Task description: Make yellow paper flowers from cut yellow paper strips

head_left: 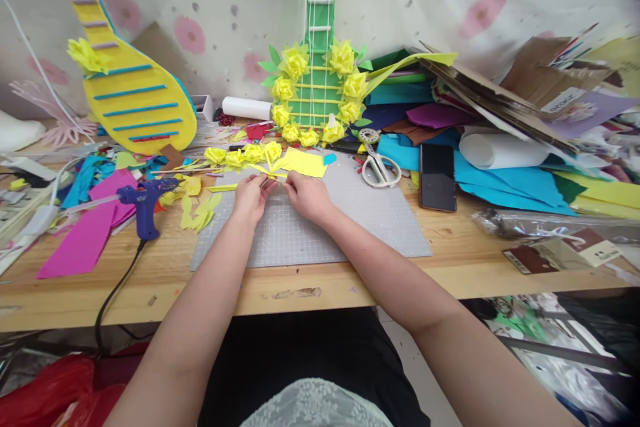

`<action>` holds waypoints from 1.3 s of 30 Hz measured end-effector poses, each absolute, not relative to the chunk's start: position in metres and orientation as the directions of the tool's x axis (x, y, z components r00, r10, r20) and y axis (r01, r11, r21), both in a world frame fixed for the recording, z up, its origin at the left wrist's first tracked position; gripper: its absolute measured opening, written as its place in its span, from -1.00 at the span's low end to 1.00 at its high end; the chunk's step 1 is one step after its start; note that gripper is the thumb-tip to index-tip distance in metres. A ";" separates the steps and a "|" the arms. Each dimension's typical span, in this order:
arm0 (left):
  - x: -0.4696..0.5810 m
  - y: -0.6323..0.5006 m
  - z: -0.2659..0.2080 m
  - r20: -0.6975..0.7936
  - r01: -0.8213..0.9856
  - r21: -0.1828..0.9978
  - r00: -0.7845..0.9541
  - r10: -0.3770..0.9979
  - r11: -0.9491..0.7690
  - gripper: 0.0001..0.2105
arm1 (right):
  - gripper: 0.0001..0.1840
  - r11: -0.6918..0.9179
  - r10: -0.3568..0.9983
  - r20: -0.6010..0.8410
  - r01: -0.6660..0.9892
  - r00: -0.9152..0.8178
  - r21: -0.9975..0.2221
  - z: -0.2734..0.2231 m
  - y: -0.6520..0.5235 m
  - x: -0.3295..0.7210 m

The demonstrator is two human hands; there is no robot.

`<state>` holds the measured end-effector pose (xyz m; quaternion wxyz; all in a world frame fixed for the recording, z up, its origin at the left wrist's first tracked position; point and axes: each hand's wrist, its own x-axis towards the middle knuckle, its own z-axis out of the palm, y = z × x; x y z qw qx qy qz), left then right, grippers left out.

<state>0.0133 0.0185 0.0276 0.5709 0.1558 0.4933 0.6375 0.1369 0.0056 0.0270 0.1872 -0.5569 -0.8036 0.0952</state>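
Note:
Above the grey cutting mat [300,240], my left hand [253,197] pinches a partly shaped yellow paper flower [271,168] with thin spread petals. My right hand [306,195] closes on the same flower from the other side, its fingertips partly hidden. Just behind my hands lies a flat yellow paper piece [306,163]. A row of finished yellow paper flowers [243,156] sits at the mat's far edge. To the left are cut yellow paper scraps [197,213] and a yellow strip [223,188].
A blue hot glue gun [145,200] stands at left beside magenta paper [80,240]. Scissors [381,170] and a black phone [437,177] lie to the right. Behind stand a green paper guitar [315,97] ringed with flowers and a yellow lute-like model [140,103]. Cardboard [480,90] piles up at right.

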 end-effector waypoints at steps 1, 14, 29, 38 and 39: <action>0.013 0.018 0.028 -0.376 -0.596 0.788 -0.269 0.887 0.153 -0.84 | -0.73 0.366 0.929 0.198 0.858 -0.313 -0.361 0.026 0.007 0.137; 0.020 0.015 0.025 -0.369 -0.594 0.801 -0.390 0.844 0.075 -0.73 | -0.75 0.561 0.828 0.251 0.753 -0.502 -0.344 0.024 0.008 0.138; 0.016 0.018 0.026 -0.306 -0.524 0.851 -0.432 0.848 0.040 -0.79 | -0.77 0.440 0.895 0.246 0.830 -0.372 -0.344 0.023 0.001 0.136; -0.004 0.029 0.022 -0.285 -0.460 0.886 -0.456 0.843 0.050 -0.85 | -0.81 0.435 0.900 0.306 0.676 -0.310 -0.595 0.023 0.003 0.164; -0.003 0.029 0.021 -0.281 -0.438 0.896 -0.431 0.857 0.074 -0.86 | -0.81 0.400 0.916 0.305 0.623 -0.259 -0.673 0.020 0.005 0.165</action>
